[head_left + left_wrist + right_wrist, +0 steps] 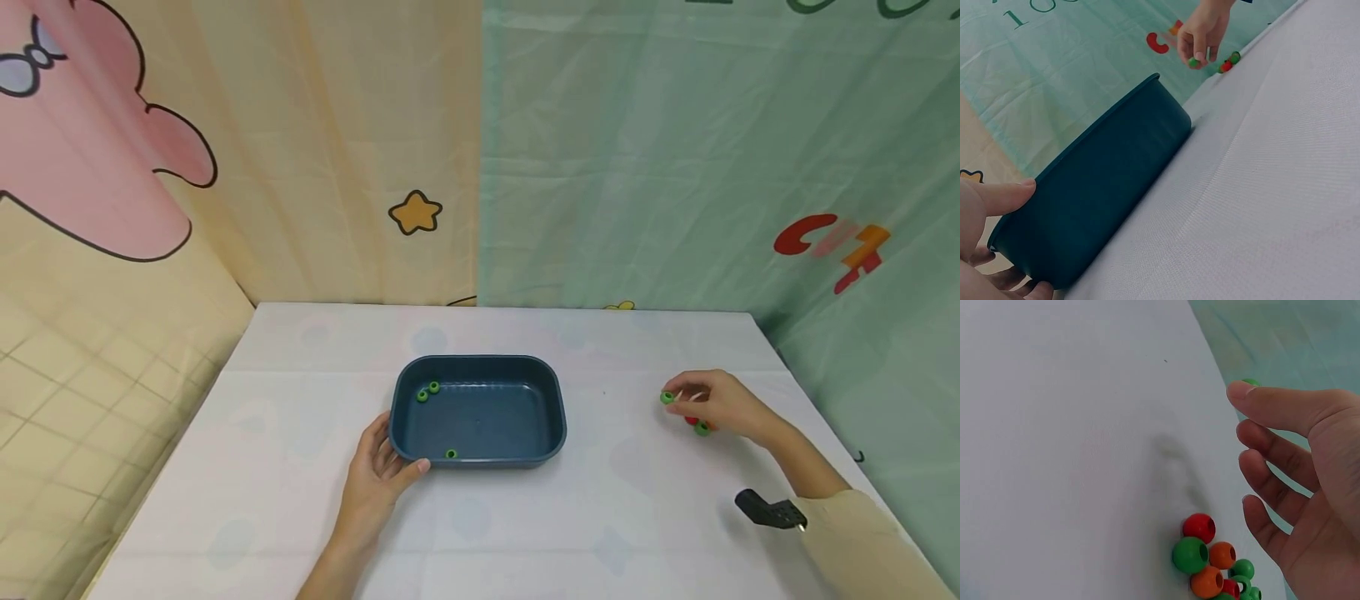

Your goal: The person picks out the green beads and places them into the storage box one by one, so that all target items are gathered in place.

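Observation:
A dark blue rectangular tub [480,425] stands on the table, with a few green beads [422,396] lying inside it. My left hand [377,467] grips the tub's near left corner, thumb on the rim and fingers against the outer wall, as the left wrist view also shows. Over on the right, my right hand [716,404] pinches a green bead [667,397] between thumb and fingertip, above the table. In the right wrist view the thumb mostly hides that bead. Below this hand lies a cluster of red, orange and green beads [1190,555], partly hidden by it in the head view.
A white cloth with faint spots covers the table [600,500]. Printed curtains [630,167] hang behind it and along both sides. A black strap-like piece [771,510] sticks out near the right sleeve [855,533].

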`<state>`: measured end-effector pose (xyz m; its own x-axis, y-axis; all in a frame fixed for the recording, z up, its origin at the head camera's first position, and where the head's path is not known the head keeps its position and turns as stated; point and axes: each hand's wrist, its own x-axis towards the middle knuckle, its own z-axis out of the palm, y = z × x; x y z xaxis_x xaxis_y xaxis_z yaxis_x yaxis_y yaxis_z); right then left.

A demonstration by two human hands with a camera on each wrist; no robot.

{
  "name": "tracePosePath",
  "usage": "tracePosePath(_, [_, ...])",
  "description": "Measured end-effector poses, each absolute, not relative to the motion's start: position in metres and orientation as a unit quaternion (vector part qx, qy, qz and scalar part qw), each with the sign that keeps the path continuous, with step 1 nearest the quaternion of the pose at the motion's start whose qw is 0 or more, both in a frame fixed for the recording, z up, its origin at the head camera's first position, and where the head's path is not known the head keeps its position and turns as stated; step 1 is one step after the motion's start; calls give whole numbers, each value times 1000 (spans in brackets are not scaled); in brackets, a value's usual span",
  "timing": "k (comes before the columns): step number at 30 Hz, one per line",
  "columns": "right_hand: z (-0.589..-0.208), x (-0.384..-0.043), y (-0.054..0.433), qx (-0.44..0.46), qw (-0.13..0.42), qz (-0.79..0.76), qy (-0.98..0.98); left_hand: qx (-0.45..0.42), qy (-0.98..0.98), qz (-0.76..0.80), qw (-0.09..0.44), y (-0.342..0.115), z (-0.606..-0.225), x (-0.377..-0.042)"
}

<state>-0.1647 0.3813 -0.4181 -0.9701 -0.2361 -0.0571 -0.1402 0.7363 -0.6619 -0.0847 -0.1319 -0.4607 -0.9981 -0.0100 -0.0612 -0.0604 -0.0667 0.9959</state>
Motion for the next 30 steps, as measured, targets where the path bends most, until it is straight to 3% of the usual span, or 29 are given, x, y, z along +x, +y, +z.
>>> tracePosePath(30, [-395,-226,287,-227,72,-336,911,-19,682,731,21,-132,-462,-85])
